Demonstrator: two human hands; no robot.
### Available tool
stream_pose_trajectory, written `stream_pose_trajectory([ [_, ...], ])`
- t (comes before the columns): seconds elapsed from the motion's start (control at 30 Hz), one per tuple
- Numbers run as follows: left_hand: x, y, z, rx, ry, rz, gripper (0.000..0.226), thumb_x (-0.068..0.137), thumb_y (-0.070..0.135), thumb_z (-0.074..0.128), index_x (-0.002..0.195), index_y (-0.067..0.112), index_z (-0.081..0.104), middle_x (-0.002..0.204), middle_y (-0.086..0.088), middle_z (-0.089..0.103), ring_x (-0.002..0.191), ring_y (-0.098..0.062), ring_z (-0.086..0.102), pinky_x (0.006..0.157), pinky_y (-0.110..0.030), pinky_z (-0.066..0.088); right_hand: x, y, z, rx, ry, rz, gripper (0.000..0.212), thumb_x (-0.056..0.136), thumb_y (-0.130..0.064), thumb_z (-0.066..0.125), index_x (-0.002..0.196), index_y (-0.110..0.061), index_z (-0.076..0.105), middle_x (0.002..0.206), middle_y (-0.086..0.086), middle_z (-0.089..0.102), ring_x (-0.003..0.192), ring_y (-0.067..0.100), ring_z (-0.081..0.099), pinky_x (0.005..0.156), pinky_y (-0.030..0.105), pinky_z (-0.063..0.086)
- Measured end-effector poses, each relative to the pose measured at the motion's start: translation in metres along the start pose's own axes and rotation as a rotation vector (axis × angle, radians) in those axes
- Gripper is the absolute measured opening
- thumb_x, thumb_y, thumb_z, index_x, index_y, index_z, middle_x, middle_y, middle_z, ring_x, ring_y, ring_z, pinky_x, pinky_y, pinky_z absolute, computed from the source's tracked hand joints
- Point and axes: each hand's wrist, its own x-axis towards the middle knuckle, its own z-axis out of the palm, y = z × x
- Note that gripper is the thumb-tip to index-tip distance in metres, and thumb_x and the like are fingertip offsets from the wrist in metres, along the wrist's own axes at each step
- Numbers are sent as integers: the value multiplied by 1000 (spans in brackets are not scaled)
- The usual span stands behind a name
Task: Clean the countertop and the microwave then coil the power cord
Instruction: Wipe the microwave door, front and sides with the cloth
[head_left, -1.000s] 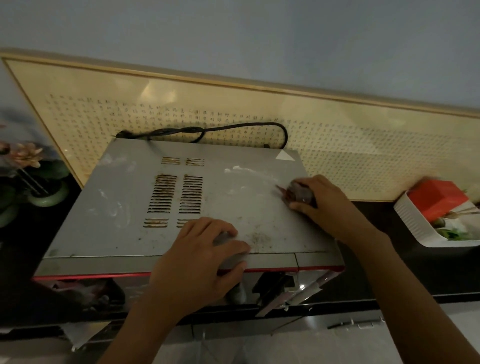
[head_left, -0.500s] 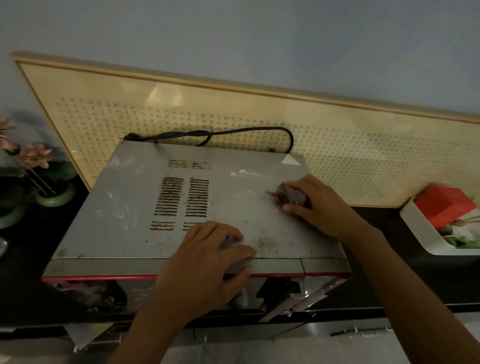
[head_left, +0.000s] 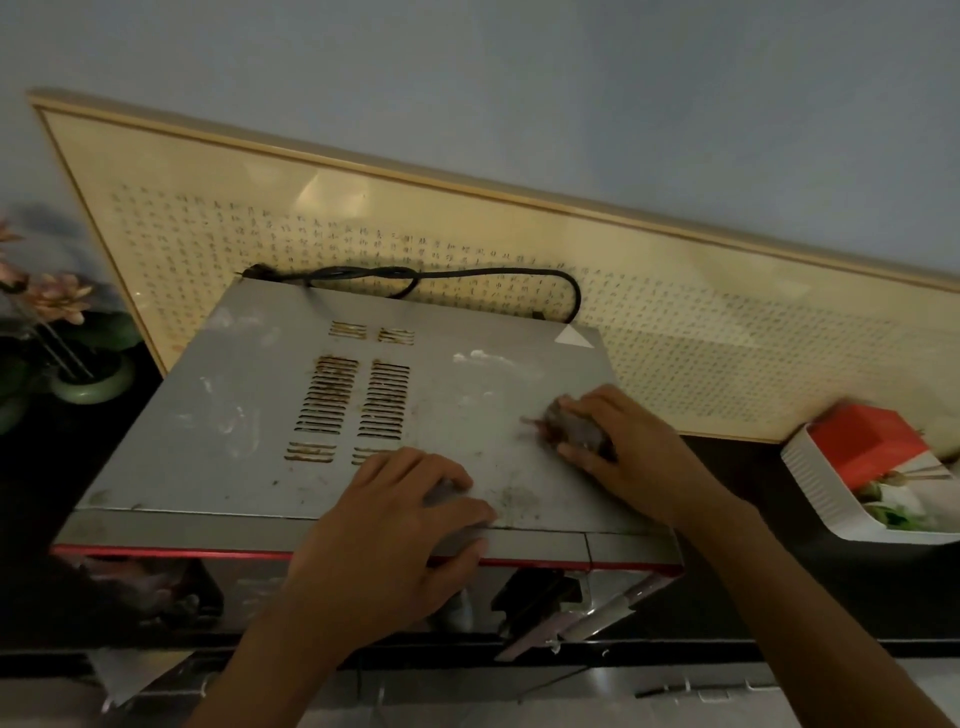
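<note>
Head view: grey microwave (head_left: 249, 415) sits on a dark countertop (head_left: 810, 587), top panel smeared and stained, rusty vent slots (head_left: 353, 400) mid-panel. Right hand (head_left: 618, 447) on the right part of the top, fingers curled around a dark wad, probably a cleaning cloth (head_left: 574, 430), pressed to the metal. Left hand (head_left: 395, 530) at the front edge of the top, fingers bent over the rim, thumb on the front strip; whether it holds anything, cannot tell. Black power cord (head_left: 441, 278) lies looped along the back edge, against a framed calligraphy panel (head_left: 727, 322) leaning on the wall. White tray (head_left: 821, 493) with a red box (head_left: 867, 441) at right, well apart; flowers in green pot (head_left: 88, 382) at left.
</note>
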Motion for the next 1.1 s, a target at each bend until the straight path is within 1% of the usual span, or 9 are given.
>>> stream_pose_trajectory([
  [0.17, -3, 2, -1, -13, -6, -23, 32, 94, 59, 49, 120, 47, 64, 123, 19, 55, 116, -8, 51, 100, -31, 42, 93, 67, 18, -30, 114, 285, 33, 101, -48, 43, 107, -19, 59, 108, 6, 57, 99, 20, 51, 78, 30, 35],
  [0.27, -2, 1, -2, -7, 0, -23, 31, 93, 58, 51, 118, 47, 65, 122, 19, 56, 115, -7, 49, 99, -28, 38, 130, 60, 21, 15, 129, 403, 41, 102, -48, 42, 113, -11, 58, 117, 13, 53, 98, 28, 55, 80, 33, 40],
  [0.43, -3, 0, -1, -19, 13, -24, 30, 94, 58, 50, 118, 47, 65, 122, 19, 57, 115, -9, 51, 98, -30, 42, 96, -3, 16, -23, 53, 29, 33, 102, -48, 43, 112, -19, 55, 110, 0, 51, 93, 14, 49, 84, 33, 43],
  [0.53, -3, 0, 0, -32, 16, -27, 30, 95, 58, 49, 118, 47, 64, 122, 18, 57, 115, -9, 52, 99, -33, 45, 46, -16, 11, 9, 38, -86, 39, 100, -50, 47, 127, -23, 52, 112, -9, 47, 90, 8, 48, 78, 24, 39],
  [0.67, -3, 1, 0, -43, 19, -30, 30, 96, 58, 47, 118, 48, 64, 123, 19, 56, 116, -8, 51, 100, -32, 44, 35, 16, 6, 12, 3, -30, 42, 97, -53, 47, 129, -25, 51, 112, -13, 42, 93, 6, 47, 79, 23, 38],
  [0.77, -3, 1, 0, -40, 5, -34, 31, 96, 59, 46, 119, 48, 64, 123, 19, 56, 117, -7, 49, 100, -29, 41, 77, 40, 14, -45, 61, 144, 44, 98, -56, 40, 122, -23, 55, 117, -1, 50, 102, 19, 54, 83, 33, 44],
  [0.87, -3, 1, -1, -31, 3, -35, 31, 96, 59, 47, 120, 48, 64, 123, 20, 55, 117, -6, 47, 101, -27, 35, 109, 32, 20, -49, 104, 289, 42, 101, -54, 38, 113, -17, 54, 114, 8, 51, 96, 28, 57, 82, 41, 48],
  [0.97, -3, 1, -1, -36, 0, -28, 31, 96, 59, 47, 120, 48, 63, 124, 19, 55, 117, -6, 47, 102, -29, 36, 91, -6, 16, -31, 86, 106, 25, 102, -46, 40, 102, -23, 51, 108, 3, 50, 95, 22, 54, 79, 34, 42],
  [1.1, -4, 0, -1, -46, 8, -21, 31, 95, 58, 49, 119, 47, 64, 123, 18, 56, 117, -9, 50, 103, -33, 41, 9, -53, 11, 5, -1, -121, 47, 98, -58, 36, 133, -27, 46, 118, -7, 45, 95, 6, 48, 78, 23, 42],
])
